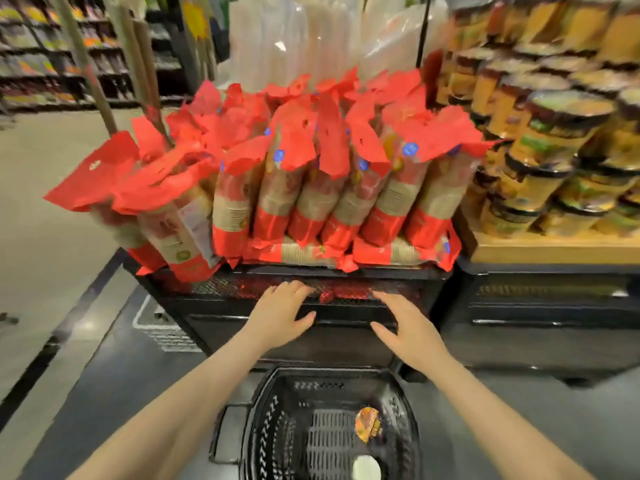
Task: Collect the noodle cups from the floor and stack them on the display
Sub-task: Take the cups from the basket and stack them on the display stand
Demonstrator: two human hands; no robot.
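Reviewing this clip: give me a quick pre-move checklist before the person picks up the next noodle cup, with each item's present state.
1. Left hand free: ok, fingers spread, holding nothing.
2. Right hand free: ok, open, holding nothing.
3. Cups left to collect: ok, one noodle cup lies on its side in the black basket; a second pale round thing below it, cannot tell.
4. Room on the stacked cup display: cannot tell, blurred.
5. Hands near a cup: not ok, both are up at the black mesh stand.

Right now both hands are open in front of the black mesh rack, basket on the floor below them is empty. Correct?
Not quite. In the head view the basket is not empty: two noodle cups lie inside it. The rest holds: left hand and right hand are open in front of the black mesh rack.
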